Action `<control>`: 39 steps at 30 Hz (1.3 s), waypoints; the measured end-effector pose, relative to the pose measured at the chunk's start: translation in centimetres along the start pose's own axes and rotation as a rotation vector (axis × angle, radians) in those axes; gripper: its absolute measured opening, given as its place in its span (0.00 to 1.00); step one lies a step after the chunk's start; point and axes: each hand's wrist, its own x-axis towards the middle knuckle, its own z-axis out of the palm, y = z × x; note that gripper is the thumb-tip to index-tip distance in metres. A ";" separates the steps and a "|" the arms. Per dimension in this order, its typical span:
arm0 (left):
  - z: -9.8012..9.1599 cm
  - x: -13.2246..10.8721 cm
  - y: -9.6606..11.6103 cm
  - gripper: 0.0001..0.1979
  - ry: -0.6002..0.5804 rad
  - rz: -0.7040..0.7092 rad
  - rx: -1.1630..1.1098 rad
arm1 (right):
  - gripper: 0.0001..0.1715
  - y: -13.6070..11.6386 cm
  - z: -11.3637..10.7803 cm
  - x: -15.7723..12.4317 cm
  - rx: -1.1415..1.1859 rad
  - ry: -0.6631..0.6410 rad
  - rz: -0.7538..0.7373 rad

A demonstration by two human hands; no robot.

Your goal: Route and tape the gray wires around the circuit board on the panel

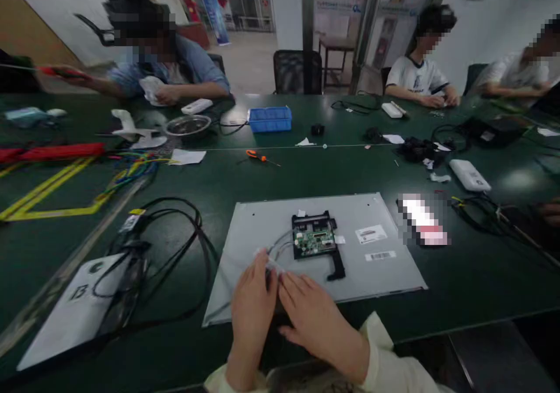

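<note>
A flat silver-grey panel (245, 218), seemingly a display panel lying back side up, is on the table in front of me. A green circuit board (312, 242) sits on it in a black bracket (336, 267). Thin grey wires (282, 240) run from the board's left side to my fingers. My left hand (254, 297) and my right hand (312, 314) meet over the panel's front edge, fingertips pinched on a small whitish translucent piece (273, 263) around the wires. Fingers partly cover this piece, so its exact kind is unclear.
Black cables (196, 230) and a white case marked 13 (83, 294) lie left. A phone (422, 221) is right of the panel. Beyond are an orange screwdriver (258, 156), a blue basket (270, 119) and a metal bowl (188, 125). Several people sit across the table.
</note>
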 end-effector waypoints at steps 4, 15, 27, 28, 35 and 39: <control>0.0 -0.3 0.0 0.21 0.029 0.025 -0.012 | 0.40 -0.4 0.2 -0.3 -0.013 0.009 0.016; 0.3 -0.2 -0.2 0.23 0.100 0.094 -0.088 | 0.42 -1.0 0.3 -0.5 0.002 0.028 0.053; 0.6 -0.1 -0.1 0.23 0.158 0.130 -0.120 | 0.35 -1.2 1.1 -1.2 0.021 0.124 0.109; 0.6 -0.1 -0.1 0.23 0.165 0.142 -0.118 | 0.35 -1.2 1.1 -1.4 0.022 0.134 0.107; 1.1 -0.2 -0.1 0.13 0.252 0.231 -0.196 | 0.29 -0.4 0.1 -3.4 0.047 0.208 0.059; 0.4 -0.7 0.9 0.13 0.334 0.253 -0.271 | 0.25 0.6 -1.3 -4.8 0.082 0.272 0.092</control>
